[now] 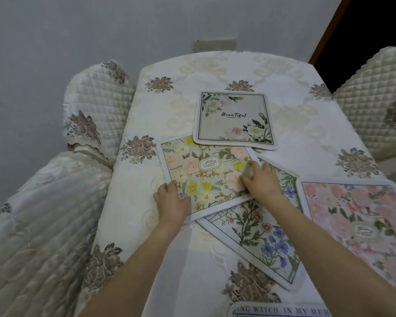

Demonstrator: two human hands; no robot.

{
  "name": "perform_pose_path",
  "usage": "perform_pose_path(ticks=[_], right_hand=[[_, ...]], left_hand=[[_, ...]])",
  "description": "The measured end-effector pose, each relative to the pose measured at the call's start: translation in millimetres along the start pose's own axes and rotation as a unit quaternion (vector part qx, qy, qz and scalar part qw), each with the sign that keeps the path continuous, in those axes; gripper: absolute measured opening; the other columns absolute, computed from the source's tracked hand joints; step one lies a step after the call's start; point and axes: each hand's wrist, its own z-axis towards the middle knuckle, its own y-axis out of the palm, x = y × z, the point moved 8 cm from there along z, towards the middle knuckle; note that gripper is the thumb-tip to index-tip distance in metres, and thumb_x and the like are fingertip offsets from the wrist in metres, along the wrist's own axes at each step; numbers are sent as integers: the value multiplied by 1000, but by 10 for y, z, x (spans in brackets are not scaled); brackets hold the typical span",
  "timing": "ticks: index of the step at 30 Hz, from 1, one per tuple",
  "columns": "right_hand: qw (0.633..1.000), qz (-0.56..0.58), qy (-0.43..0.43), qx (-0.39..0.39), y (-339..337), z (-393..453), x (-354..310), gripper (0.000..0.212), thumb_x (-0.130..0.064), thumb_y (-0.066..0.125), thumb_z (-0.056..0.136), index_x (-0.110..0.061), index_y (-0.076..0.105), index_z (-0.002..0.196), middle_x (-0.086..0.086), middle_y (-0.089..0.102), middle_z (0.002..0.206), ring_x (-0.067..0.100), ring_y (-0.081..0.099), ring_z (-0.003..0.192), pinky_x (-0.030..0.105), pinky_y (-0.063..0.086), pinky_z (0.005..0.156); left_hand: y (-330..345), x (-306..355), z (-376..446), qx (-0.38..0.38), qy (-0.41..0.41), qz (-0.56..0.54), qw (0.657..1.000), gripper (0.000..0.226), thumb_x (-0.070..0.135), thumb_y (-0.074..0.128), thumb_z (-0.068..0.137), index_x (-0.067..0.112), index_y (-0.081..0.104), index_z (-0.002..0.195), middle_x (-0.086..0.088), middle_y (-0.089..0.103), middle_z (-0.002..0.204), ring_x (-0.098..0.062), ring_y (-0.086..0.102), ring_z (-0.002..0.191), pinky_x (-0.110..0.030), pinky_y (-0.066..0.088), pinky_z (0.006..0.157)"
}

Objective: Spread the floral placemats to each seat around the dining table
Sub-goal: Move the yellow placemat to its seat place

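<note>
Several floral placemats lie on the dining table (306,124). A yellow-and-pink placemat (204,172) lies at the middle, overlapping a blue-flower placemat (261,236). My left hand (172,202) grips its near left edge. Resting on its right part is my right hand (261,181), fingers bent and blurred. A beige "Beautiful" placemat (233,120) lies farther back, its near edge over the yellow one. At the right is a pink placemat (357,220). A placemat with lettering (281,311) shows at the bottom edge.
The table wears a cream cloth with embroidered flowers. Quilted covered chairs stand at the left (96,106), near left (32,225) and far right (375,99). A grey wall is behind, with a dark doorway (375,30) at the upper right.
</note>
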Motion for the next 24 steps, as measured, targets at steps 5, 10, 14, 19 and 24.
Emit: perform_pose_path(ticks=[5, 10, 14, 19, 24], right_hand=[[999, 26, 13, 19, 50, 54, -101, 64, -48, 52, 84, -23, 37, 141, 22, 41, 136, 40, 31, 124, 45, 28, 104], [998, 43, 35, 26, 135, -117, -136, 66, -49, 55, 81, -26, 39, 141, 21, 37, 142, 42, 25, 130, 48, 27, 106], [997, 60, 50, 28, 211, -417, -252, 64, -46, 58, 82, -28, 39, 140, 19, 32, 146, 41, 23, 130, 47, 28, 106], [993, 92, 66, 40, 370, -902, -468, 61, -42, 59, 82, -27, 41, 138, 19, 33, 144, 39, 25, 127, 46, 32, 101], [990, 93, 85, 55, 592, -1434, -726, 59, -42, 60, 81, -28, 43, 136, 19, 36, 140, 39, 27, 125, 45, 32, 100]], left_hand=[[-34, -64, 17, 14, -13, -27, 999, 58, 15, 66, 77, 12, 46, 132, -19, 38, 136, -35, 32, 121, -33, 28, 98], [-124, -188, -18, 15, -26, -29, 999, 59, 13, 68, 77, 12, 48, 132, -15, 38, 137, -34, 32, 121, -34, 33, 98], [-244, -374, -140, 3, -27, -14, 1000, 58, 12, 67, 78, 12, 47, 132, -14, 37, 138, -33, 31, 121, -36, 35, 98], [-465, -715, -382, -17, -9, -3, 1000, 57, 13, 66, 78, 11, 47, 131, -15, 36, 136, -33, 29, 120, -36, 34, 98], [-753, -1108, -636, -34, 3, 0, 999, 54, 11, 64, 78, 10, 48, 129, -14, 36, 136, -31, 28, 121, -37, 33, 100]])
